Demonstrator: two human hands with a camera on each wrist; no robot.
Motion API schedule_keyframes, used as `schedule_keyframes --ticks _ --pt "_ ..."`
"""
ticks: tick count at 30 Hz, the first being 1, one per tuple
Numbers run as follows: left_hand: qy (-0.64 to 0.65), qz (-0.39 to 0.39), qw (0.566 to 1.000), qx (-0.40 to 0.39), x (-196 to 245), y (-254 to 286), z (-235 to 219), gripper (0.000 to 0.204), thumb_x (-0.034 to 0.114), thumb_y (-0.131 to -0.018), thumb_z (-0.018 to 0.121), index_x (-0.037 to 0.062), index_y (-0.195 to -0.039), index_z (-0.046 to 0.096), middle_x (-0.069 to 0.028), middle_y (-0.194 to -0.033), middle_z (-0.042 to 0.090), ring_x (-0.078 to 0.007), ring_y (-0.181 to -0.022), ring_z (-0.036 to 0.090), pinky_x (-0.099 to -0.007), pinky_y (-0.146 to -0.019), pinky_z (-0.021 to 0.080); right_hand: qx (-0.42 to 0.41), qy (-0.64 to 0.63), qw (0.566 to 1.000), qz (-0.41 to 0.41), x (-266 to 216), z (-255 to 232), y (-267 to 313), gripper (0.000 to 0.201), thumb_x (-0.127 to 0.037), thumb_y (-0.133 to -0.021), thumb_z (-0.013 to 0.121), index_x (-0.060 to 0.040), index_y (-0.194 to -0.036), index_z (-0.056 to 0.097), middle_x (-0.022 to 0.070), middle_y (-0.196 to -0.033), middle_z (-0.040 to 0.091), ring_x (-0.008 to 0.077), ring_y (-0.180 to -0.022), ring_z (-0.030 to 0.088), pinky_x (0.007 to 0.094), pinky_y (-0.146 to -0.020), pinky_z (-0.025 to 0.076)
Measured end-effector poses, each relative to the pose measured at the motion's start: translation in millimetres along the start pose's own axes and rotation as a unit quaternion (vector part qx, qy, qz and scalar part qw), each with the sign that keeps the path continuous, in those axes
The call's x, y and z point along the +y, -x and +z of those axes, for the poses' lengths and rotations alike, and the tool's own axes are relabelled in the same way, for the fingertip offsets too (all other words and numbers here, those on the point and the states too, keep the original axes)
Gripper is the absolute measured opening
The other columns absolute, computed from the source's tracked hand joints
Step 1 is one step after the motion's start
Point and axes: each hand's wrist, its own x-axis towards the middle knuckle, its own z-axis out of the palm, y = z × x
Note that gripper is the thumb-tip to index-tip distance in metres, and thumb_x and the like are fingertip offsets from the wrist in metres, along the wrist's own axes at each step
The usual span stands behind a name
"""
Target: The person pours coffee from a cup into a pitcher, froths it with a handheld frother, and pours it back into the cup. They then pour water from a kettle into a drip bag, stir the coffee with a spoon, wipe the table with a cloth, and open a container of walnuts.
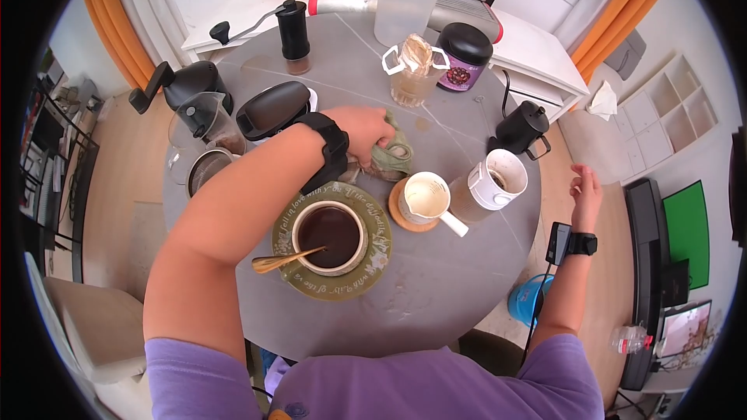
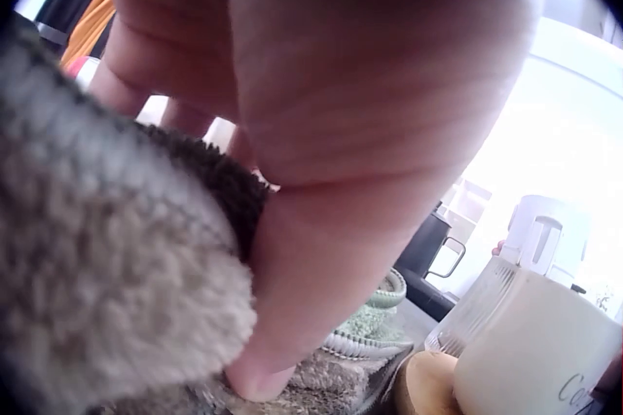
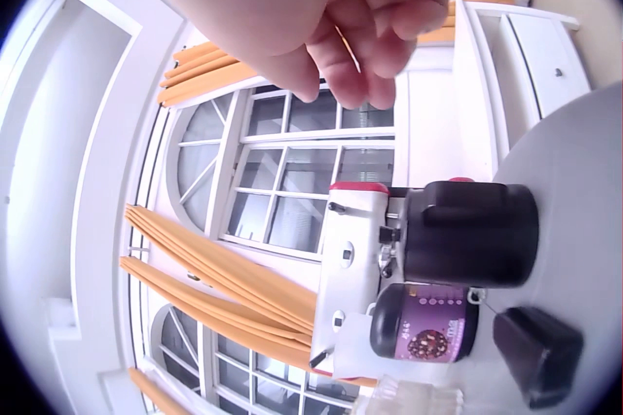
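My left hand [image 1: 364,132] reaches across the table and grips a crumpled green cleaning cloth [image 1: 395,154] on the tabletop. In the left wrist view the thumb presses down beside the fuzzy brown-grey side of the cloth [image 2: 127,288], which bunches up toward the fingers. Just nearer than the cloth are a cup of dark coffee [image 1: 331,237] on a green lettered saucer [image 1: 372,264] with a wooden spoon [image 1: 284,260], and a white handled cup [image 1: 426,198] on a wooden coaster [image 1: 405,220]. My right hand [image 1: 586,193] hangs in the air beyond the table's right side, holding nothing, fingers loosely bent.
Right of the cups stands a clear vessel with a white dripper [image 1: 498,179]; behind it, a black gooseneck kettle [image 1: 523,128]. Farther back are a glass with a paper filter [image 1: 414,70], a purple-labelled jar [image 1: 464,58] and a hand grinder [image 1: 293,35]. A black scale-like device [image 1: 272,109] lies left.
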Motion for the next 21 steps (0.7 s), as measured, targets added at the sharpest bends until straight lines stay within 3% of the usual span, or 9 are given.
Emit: schedule_keyframes --ticks 2,6,8,9,11,12,14,17,21 --pt "-0.005 -0.018 1.0 -0.002 5 6 -4 0.043 0.017 -0.056 0.077 0.0101 -0.093 0.054 -0.0114 -0.101 0.047 -0.0301 -0.091 0.053 -0.0389 -0.075 0.044 0.065 -0.005 0.993 -0.096 -3 -13 5 0.025 -0.026 -0.091 0.046 -0.0034 -0.094 0.057 0.0025 -0.086 0.058 0.0032 -0.056 0.04 0.0184 -0.051 0.031" --pt "0.005 -0.057 0.998 -0.022 14 15 -6 0.047 0.02 -0.057 0.077 0.0083 -0.095 0.053 -0.0125 -0.105 0.047 -0.0308 -0.093 0.053 -0.0395 -0.076 0.045 0.08 -0.055 0.977 -0.189 -44 2 50 0.022 -0.021 -0.091 0.046 -0.0014 -0.088 0.056 0.004 -0.079 0.056 0.0037 -0.053 0.038 0.019 -0.049 0.029" --pt "0.011 -0.067 0.997 -0.027 18 14 -1 0.048 0.019 -0.056 0.078 0.008 -0.096 0.054 -0.0127 -0.106 0.047 -0.031 -0.094 0.053 -0.0396 -0.076 0.045 -0.003 -0.034 0.969 -0.246 -63 20 79 0.018 -0.013 -0.089 0.044 -0.0005 -0.085 0.056 0.0044 -0.076 0.057 0.0061 -0.055 0.041 0.0198 -0.05 0.033" --pt "-0.021 -0.043 0.999 -0.009 18 12 4 0.05 0.018 -0.056 0.078 0.0085 -0.098 0.054 -0.0123 -0.106 0.048 -0.0312 -0.094 0.053 -0.0398 -0.077 0.045 -0.002 -0.034 0.969 -0.246 -73 32 93 0.018 -0.013 -0.089 0.044 -0.0005 -0.085 0.056 0.0044 -0.076 0.057 0.0061 -0.055 0.041 0.0198 -0.05 0.033" --pt "-0.052 -0.02 0.998 0.008 20 12 10 0.051 0.017 -0.055 0.078 0.009 -0.1 0.054 -0.0119 -0.106 0.048 -0.0313 -0.094 0.053 -0.0399 -0.077 0.046 -0.114 0.038 0.947 -0.298 -86 52 115 0.011 -0.007 -0.083 0.049 0.0002 -0.081 0.057 0.0066 -0.075 0.058 0.0103 -0.058 0.047 0.021 -0.053 0.037" --pt "-0.053 0.0 0.998 0.017 22 13 12 0.05 0.015 -0.055 0.077 0.0085 -0.098 0.053 -0.0109 -0.104 0.048 -0.0313 -0.093 0.052 -0.0399 -0.077 0.045 -0.114 0.038 0.947 -0.298 -87 58 120 0.011 -0.007 -0.083 0.049 0.0002 -0.081 0.057 0.0066 -0.075 0.058 0.0103 -0.058 0.047 0.021 -0.053 0.037" --pt "-0.052 0.017 0.998 0.026 20 13 14 0.048 0.014 -0.055 0.077 0.008 -0.097 0.052 -0.01 -0.101 0.047 -0.0312 -0.092 0.05 -0.0399 -0.077 0.044 -0.191 0.074 0.918 -0.34 -88 68 126 0.005 -0.003 -0.076 0.055 -0.0003 -0.079 0.058 0.0086 -0.075 0.058 0.0134 -0.061 0.052 0.022 -0.054 0.04" --pt "-0.048 0.049 0.997 0.027 17 11 17 0.045 0.011 -0.056 0.076 0.0078 -0.095 0.052 -0.0091 -0.101 0.047 -0.0313 -0.091 0.05 -0.0402 -0.078 0.044 -0.247 0.072 0.906 -0.335 -94 79 130 0.007 -0.001 -0.073 0.057 -0.0012 -0.08 0.06 0.0092 -0.076 0.059 0.0148 -0.061 0.054 0.0225 -0.053 0.041" --pt "-0.035 0.011 0.999 0.006 15 7 11 0.047 0.009 -0.057 0.075 0.0085 -0.098 0.051 -0.0092 -0.101 0.047 -0.0315 -0.094 0.05 -0.0403 -0.079 0.043 -0.288 0.075 0.88 -0.371 -103 88 127 0.008 -0.001 -0.073 0.058 -0.0019 -0.081 0.06 0.0069 -0.077 0.06 0.012 -0.058 0.052 0.0219 -0.05 0.04"
